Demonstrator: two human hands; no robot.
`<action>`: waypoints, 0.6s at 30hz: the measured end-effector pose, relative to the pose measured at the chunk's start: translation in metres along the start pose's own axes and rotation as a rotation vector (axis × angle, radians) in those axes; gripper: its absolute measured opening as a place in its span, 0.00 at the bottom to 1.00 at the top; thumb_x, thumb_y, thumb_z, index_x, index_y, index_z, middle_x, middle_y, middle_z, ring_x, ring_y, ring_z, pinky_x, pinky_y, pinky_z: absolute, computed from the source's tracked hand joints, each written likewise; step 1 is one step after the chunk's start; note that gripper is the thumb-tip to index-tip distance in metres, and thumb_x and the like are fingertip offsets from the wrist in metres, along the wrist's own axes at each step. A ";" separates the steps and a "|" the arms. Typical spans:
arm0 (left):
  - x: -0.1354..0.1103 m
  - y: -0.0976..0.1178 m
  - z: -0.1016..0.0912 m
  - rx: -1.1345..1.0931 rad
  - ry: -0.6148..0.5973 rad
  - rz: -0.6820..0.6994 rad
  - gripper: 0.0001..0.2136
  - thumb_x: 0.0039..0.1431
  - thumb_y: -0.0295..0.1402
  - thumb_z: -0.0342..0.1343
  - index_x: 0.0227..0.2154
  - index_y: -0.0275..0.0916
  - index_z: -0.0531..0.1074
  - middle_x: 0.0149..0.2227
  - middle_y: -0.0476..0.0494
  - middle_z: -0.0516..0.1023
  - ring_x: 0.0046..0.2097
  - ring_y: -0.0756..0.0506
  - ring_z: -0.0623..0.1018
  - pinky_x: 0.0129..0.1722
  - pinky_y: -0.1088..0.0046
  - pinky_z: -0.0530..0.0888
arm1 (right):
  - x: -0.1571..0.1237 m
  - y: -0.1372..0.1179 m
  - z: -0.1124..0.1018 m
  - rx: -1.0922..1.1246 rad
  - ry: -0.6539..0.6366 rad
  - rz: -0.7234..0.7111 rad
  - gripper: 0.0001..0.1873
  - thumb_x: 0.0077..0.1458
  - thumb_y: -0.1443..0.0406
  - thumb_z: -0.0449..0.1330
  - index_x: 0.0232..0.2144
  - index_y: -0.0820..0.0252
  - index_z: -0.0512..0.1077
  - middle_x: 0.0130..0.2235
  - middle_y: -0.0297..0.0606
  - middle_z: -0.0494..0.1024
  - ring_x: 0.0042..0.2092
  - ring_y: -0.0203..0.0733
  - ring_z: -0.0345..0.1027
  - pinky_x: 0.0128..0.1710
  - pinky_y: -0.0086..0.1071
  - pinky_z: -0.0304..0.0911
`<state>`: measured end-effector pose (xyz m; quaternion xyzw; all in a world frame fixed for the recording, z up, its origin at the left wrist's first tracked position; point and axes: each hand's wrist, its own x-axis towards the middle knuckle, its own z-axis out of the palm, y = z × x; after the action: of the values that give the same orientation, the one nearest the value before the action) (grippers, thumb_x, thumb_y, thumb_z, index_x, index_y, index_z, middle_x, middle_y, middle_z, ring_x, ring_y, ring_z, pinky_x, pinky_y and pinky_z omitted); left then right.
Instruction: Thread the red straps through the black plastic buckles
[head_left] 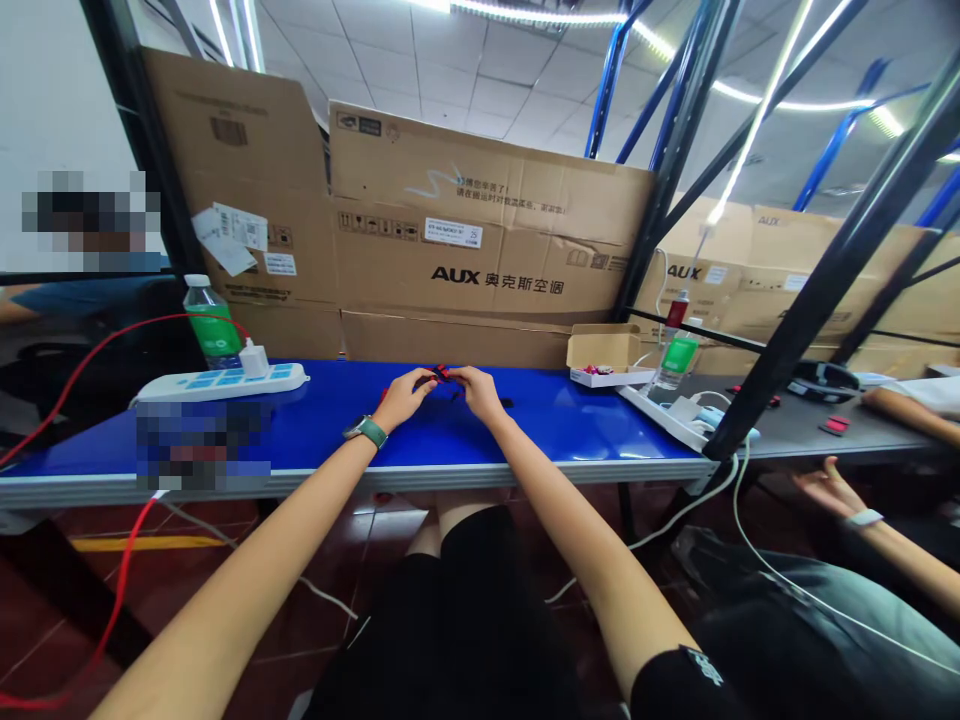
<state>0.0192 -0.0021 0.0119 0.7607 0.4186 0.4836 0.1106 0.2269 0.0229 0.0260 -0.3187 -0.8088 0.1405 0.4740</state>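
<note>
Above the blue tabletop (322, 430), both my hands meet at a small red and black piece (442, 374), too small and too covered by fingers to name. My left hand (405, 396), with a green-strapped watch on its wrist, pinches the piece from the left. From the right, my right hand (477, 388) has closed its fingers on the same piece. A bit of red shows on the table just left of my left hand, and a small dark item (507, 402) lies just right of my right hand.
A white power strip (225, 384) and a water bottle (213, 325) stand at left. An open small carton (600, 352) with red bits, another bottle (679, 355) and a second power strip are at right. Cardboard boxes (480, 240) wall the back. A co-worker's hand (832, 490) shows at right.
</note>
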 end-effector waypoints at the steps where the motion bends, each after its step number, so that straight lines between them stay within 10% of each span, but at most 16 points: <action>1: 0.000 0.000 -0.001 -0.025 0.009 -0.007 0.18 0.64 0.46 0.55 0.48 0.38 0.76 0.48 0.38 0.82 0.48 0.40 0.80 0.52 0.64 0.74 | 0.000 0.000 0.000 0.002 0.001 -0.014 0.15 0.61 0.70 0.54 0.43 0.57 0.79 0.47 0.43 0.80 0.50 0.43 0.73 0.54 0.34 0.64; 18: 0.002 -0.002 -0.005 -0.128 0.064 -0.104 0.22 0.58 0.50 0.61 0.43 0.36 0.82 0.40 0.38 0.85 0.39 0.40 0.82 0.44 0.64 0.77 | -0.008 -0.009 0.004 -0.178 -0.133 -0.020 0.19 0.67 0.67 0.50 0.59 0.54 0.66 0.44 0.41 0.81 0.47 0.43 0.75 0.49 0.32 0.65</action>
<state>0.0143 -0.0001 0.0144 0.7135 0.4292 0.5270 0.1704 0.2225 0.0109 0.0234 -0.3412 -0.8509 0.0842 0.3906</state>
